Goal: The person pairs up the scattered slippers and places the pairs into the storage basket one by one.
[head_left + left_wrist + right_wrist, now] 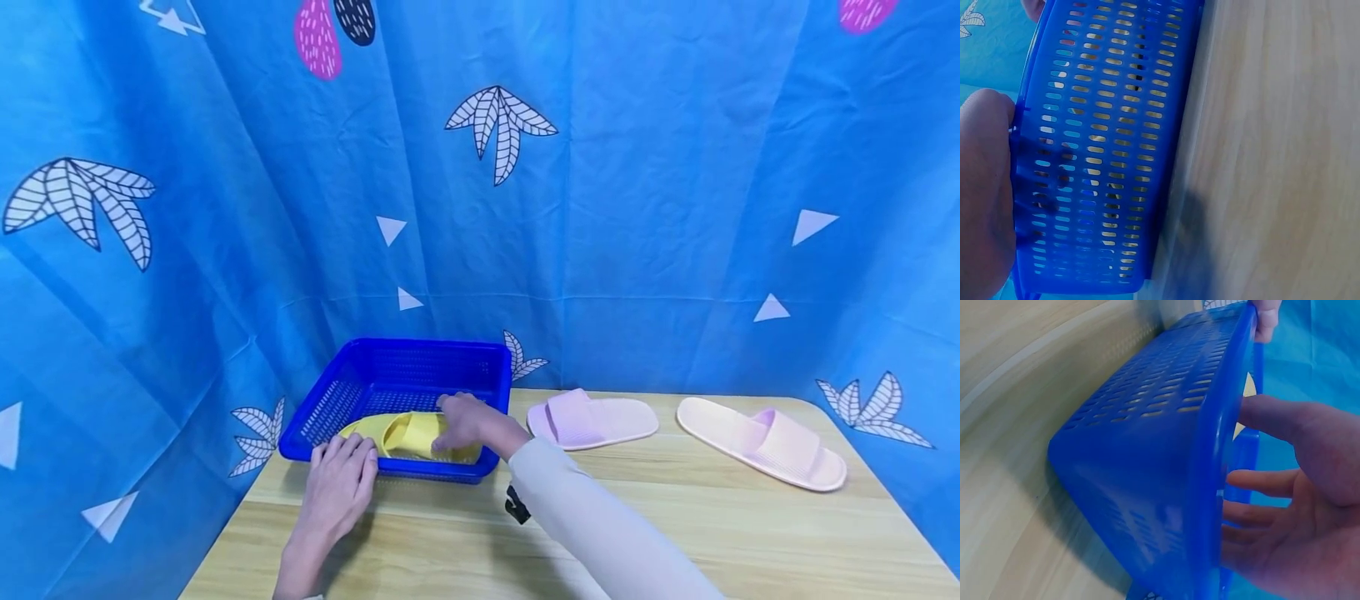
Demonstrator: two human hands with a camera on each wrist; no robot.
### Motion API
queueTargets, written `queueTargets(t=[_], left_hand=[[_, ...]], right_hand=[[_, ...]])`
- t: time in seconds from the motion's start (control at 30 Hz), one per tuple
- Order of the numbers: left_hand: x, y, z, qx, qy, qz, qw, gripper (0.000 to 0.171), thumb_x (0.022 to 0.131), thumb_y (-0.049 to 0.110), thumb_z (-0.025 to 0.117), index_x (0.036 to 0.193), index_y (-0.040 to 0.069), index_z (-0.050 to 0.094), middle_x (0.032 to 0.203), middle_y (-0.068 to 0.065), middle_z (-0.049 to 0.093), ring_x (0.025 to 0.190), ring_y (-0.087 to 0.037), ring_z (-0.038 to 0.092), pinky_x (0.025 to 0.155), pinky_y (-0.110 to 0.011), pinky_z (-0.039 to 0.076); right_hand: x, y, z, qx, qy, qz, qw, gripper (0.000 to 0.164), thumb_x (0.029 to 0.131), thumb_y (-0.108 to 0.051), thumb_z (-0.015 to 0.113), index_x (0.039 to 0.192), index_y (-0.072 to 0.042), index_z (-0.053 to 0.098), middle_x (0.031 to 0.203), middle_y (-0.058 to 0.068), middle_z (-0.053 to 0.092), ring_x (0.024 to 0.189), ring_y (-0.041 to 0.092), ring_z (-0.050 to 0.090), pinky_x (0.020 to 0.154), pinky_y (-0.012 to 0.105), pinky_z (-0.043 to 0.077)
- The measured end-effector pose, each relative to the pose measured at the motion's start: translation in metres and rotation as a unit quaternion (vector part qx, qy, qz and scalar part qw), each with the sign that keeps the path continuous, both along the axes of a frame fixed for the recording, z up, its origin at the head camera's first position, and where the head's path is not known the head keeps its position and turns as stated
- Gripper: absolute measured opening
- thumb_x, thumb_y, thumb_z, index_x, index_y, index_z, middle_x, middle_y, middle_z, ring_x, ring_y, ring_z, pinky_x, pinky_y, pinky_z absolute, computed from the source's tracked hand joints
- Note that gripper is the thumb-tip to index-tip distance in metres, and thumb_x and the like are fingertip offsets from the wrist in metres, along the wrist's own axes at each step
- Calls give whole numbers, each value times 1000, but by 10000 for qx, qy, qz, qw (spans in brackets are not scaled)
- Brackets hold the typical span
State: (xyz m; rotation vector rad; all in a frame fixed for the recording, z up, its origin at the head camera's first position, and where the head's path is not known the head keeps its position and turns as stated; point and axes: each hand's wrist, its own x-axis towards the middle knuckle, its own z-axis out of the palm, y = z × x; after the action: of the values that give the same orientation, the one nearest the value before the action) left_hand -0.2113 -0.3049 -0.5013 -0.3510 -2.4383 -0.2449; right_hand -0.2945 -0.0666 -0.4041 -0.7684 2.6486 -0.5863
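A yellow slide slipper [411,435] lies inside a blue perforated plastic basket [442,469] at the table's left. My left hand [342,483] holds the basket's front rim, its fingers bent over the edge near the slipper's left end. Over the slipper's right end reaches my right hand [463,422], its thumb and fingers spread apart. In the right wrist view the right hand's fingers [1263,482] look fairly straight and pass over the basket rim. The basket wall hides their tips there. The left wrist view shows the slotted basket side [1104,150] beside the left hand [985,194].
Right of the basket, a lilac slipper [600,418] lies on the wooden table [645,517]. Farther right is a pale pink slipper [765,442], angled toward the table's right edge. A patterned blue curtain [637,208] hangs behind the table and at both sides.
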Motion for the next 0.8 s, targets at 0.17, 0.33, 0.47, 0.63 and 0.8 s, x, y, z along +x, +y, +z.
queueTargets(t=[0.17, 0.33, 0.47, 0.63, 0.8], left_hand=[[1, 0, 0, -22, 8, 0, 10000, 25, 103, 19, 46, 96, 8, 68, 97, -11, 66, 94, -34, 54, 86, -55, 38], [1, -1, 0, -56, 29, 47, 10000, 26, 103, 20, 47, 98, 8, 70, 101, -12, 67, 96, -35, 55, 87, -55, 37], [1, -2, 2, -29, -11, 83, 10000, 26, 103, 21, 48, 98, 9, 70, 100, -10, 67, 98, -34, 56, 88, -55, 37], [3, -1, 4, 24, -46, 77, 10000, 23, 103, 21, 49, 98, 10, 69, 98, -9, 67, 98, -33, 57, 90, -56, 38], [3, 5, 5, 143, -115, 77, 9998, 20, 103, 23, 52, 96, 14, 68, 97, -6, 66, 98, -31, 58, 93, -58, 36]], right_hand=[[1, 10, 0, -338, 146, 53, 9993, 70, 93, -32, 75, 153, -8, 47, 154, 11, 48, 145, 31, 40, 114, 48, 38], [6, 20, -1, -638, 429, 441, 9961, 61, 98, -30, 71, 151, -8, 50, 152, 10, 51, 143, 30, 43, 110, 43, 43], [10, 27, -4, -844, 657, 561, 9927, 58, 99, -30, 69, 150, -8, 51, 150, 11, 52, 139, 29, 47, 105, 41, 46], [13, 38, -5, -1008, 913, 534, 9893, 55, 100, -29, 67, 149, -9, 52, 150, 11, 53, 141, 30, 46, 111, 45, 42], [16, 49, -6, -1139, 1124, 668, 9848, 53, 101, -28, 66, 148, -9, 53, 148, 10, 54, 139, 29, 47, 111, 45, 43]])
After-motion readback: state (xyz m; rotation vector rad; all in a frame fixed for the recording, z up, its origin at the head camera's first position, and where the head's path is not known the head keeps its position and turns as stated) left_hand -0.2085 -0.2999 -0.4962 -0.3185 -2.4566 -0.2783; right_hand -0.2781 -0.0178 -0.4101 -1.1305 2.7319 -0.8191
